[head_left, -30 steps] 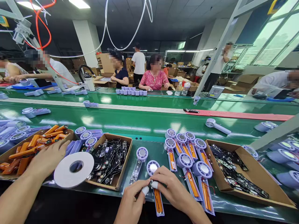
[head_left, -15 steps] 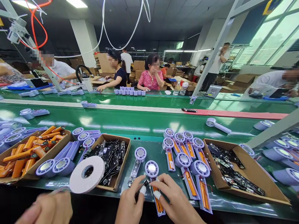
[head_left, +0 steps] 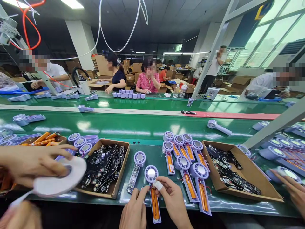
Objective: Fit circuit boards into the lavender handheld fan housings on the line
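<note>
1. Assembly line: a worker's two bare hands work just right of a cardboard box (head_left: 122, 168) of black circuit boards (head_left: 102, 168) on a green belt (head_left: 152, 125).
2. A purple fan (head_left: 154, 198), an orange battery in its open handle, lies between the hands, right of the box, head pointing away from the worker.
3. The right hand (head_left: 172, 203) is curled, a white finger cot (head_left: 158, 185) resting against the fan's neck; whether it grips cannot be told.
4. The left hand (head_left: 134, 210) is half-curled, fingers just beside the handle; whether they touch or hold it cannot be told.
5. Just right of the box, a fan head (head_left: 139, 158) joined to a black board (head_left: 132, 179) lies near the held fan.
6. Farther right, a group of fans (head_left: 183, 165) lies beside a second box (head_left: 247, 194) of boards.
7. Left of the box, a co-worker's hand (head_left: 30, 162) spreads across a white tape roll (head_left: 59, 176), a second hand (head_left: 21, 216) below it.
8. Far right, another hand (head_left: 293, 194) reaches near a fan head (head_left: 283, 173).
</note>
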A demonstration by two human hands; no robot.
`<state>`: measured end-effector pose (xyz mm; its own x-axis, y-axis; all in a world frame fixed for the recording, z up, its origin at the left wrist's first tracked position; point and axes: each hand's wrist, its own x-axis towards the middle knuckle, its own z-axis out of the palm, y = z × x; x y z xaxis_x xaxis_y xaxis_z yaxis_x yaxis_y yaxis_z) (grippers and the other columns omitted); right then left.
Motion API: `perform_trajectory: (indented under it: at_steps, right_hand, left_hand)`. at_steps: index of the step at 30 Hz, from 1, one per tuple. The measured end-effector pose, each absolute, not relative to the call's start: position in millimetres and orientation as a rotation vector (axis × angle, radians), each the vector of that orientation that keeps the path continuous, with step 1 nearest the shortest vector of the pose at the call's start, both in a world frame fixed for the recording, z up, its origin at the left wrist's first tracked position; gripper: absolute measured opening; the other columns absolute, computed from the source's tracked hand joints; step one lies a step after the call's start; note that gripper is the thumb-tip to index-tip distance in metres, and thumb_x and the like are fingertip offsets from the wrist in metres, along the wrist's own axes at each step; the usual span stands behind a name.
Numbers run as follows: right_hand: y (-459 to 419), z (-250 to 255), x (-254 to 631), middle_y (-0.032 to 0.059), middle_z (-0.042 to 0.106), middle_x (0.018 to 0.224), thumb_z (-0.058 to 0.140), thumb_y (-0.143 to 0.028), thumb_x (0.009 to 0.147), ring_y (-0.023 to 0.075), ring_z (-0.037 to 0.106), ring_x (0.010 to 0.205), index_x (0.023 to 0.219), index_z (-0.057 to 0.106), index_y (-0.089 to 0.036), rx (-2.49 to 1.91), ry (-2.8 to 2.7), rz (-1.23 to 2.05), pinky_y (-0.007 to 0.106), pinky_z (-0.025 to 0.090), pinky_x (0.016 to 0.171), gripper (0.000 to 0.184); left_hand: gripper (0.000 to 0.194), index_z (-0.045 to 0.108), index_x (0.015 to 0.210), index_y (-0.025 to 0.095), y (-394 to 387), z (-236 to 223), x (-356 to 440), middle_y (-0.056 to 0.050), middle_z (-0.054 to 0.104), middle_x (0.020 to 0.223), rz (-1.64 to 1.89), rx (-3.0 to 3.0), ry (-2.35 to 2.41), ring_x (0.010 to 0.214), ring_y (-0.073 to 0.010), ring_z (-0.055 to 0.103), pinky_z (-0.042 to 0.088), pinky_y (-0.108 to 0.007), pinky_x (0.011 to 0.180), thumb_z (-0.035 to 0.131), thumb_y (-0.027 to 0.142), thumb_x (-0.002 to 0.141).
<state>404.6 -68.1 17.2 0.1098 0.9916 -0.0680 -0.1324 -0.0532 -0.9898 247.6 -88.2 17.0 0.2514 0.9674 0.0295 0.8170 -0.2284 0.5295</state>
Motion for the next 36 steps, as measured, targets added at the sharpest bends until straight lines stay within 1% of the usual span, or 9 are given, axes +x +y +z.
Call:
perform_trajectory:
  at_steps: [1, 3, 5, 8, 12, 17, 22, 30, 36]
  right_hand:
    - [-67.8, 13.9, 402.4, 0.0043, 0.067, 0.071, 0.07, -0.053, 0.078, 0.0173, 0.06, 0.06, 0.096, 0.066, -0.016, -1.216, -0.971, 1.217, 0.028, 0.052, 0.059, 0.042]
    - [-69.0, 7.1, 398.8, 0.0048, 0.067, 0.072, 0.07, -0.051, 0.078, 0.0172, 0.06, 0.063, 0.091, 0.067, -0.016, -1.249, -0.954, 1.177, 0.027, 0.051, 0.061, 0.038]
    - [-72.2, 2.8, 397.2, 0.0062, 0.068, 0.079, 0.067, -0.047, 0.083, 0.0184, 0.063, 0.071, 0.088, 0.069, -0.016, -1.276, -1.029, 1.117, 0.026, 0.052, 0.066, 0.031]
    - [-77.8, 5.7, 399.3, 0.0079, 0.07, 0.094, 0.06, -0.036, 0.091, 0.0207, 0.065, 0.087, 0.1, 0.073, -0.02, -1.229, -1.275, 1.006, 0.029, 0.052, 0.08, 0.023]
    - [-81.2, 20.2, 406.7, 0.0068, 0.069, 0.104, 0.052, -0.027, 0.096, 0.0205, 0.065, 0.097, 0.109, 0.072, -0.026, -1.143, -1.505, 0.968, 0.031, 0.051, 0.088, 0.024]
    - [-82.8, 20.5, 414.1, 0.0086, 0.067, 0.114, 0.053, -0.02, 0.093, 0.021, 0.064, 0.102, 0.123, 0.064, -0.024, -1.199, -1.502, 1.081, 0.036, 0.051, 0.093, 0.032]
    - [-85.8, 8.2, 418.8, 0.009, 0.066, 0.112, 0.052, -0.02, 0.092, 0.0217, 0.064, 0.101, 0.126, 0.061, -0.022, -1.226, -1.403, 1.144, 0.038, 0.052, 0.093, 0.034]
    - [-86.4, 20.7, 418.3, 0.004, 0.061, 0.095, 0.051, -0.026, 0.095, 0.0171, 0.06, 0.084, 0.111, 0.069, -0.025, -1.249, -1.527, 1.023, 0.027, 0.049, 0.074, 0.024]
    - [-79.9, 26.1, 413.1, 0.0028, 0.057, 0.092, 0.049, -0.024, 0.096, 0.0173, 0.059, 0.087, 0.103, 0.07, -0.025, -1.192, -1.618, 1.04, 0.028, 0.047, 0.077, 0.023]
  left_hand:
    - [0.062, 0.058, 0.131, 0.03, -89.2, 16.9, 248.6, -0.008, 0.067, 0.104, 0.392, 2.176, 1.667, 0.078, -0.0185, 0.072, 0.055, -0.025, 0.066, 0.032, -0.001, 0.084]
    - [0.068, 0.056, 0.132, 0.035, -91.2, 15.5, 250.5, -0.007, 0.065, 0.104, 0.219, 2.278, 1.736, 0.073, -0.0176, 0.071, 0.052, -0.023, 0.061, 0.035, -0.005, 0.082]
    - [0.074, 0.055, 0.133, 0.038, -92.7, 13.8, 252.1, -0.007, 0.064, 0.106, 0.134, 2.35, 1.776, 0.078, -0.0185, 0.072, 0.052, -0.022, 0.063, 0.037, -0.009, 0.079]
    - [0.074, 0.056, 0.132, 0.037, -92.3, 13.7, 252.7, -0.008, 0.064, 0.106, 0.115, 2.346, 1.791, 0.084, -0.0197, 0.072, 0.052, -0.023, 0.067, 0.036, -0.009, 0.078]
    - [0.065, 0.06, 0.129, 0.032, -87.6, 19.5, 249.4, -0.009, 0.064, 0.105, 0.295, 2.195, 1.664, 0.079, -0.0195, 0.071, 0.054, -0.027, 0.071, 0.03, -0.003, 0.083]
    - [0.055, 0.062, 0.126, 0.026, -83.5, 23.9, 245.9, -0.009, 0.064, 0.103, 0.601, 2.025, 1.533, 0.081, -0.0192, 0.068, 0.054, -0.031, 0.081, 0.026, 0.007, 0.089]
    - [0.054, 0.063, 0.123, 0.029, -83.8, 22.5, 245.0, -0.006, 0.064, 0.1, 0.713, 1.907, 1.513, 0.08, -0.0184, 0.068, 0.055, -0.031, 0.079, 0.029, 0.007, 0.087]
    - [0.054, 0.064, 0.121, 0.029, -84.4, 23.6, 243.8, -0.007, 0.063, 0.099, 0.747, 1.859, 1.481, 0.083, -0.0194, 0.067, 0.054, -0.034, 0.082, 0.029, 0.007, 0.086]
    - [0.05, 0.065, 0.121, 0.028, -83.7, 25.2, 243.8, -0.008, 0.064, 0.099, 0.758, 1.833, 1.459, 0.086, -0.0206, 0.067, 0.054, -0.033, 0.082, 0.031, 0.011, 0.089]
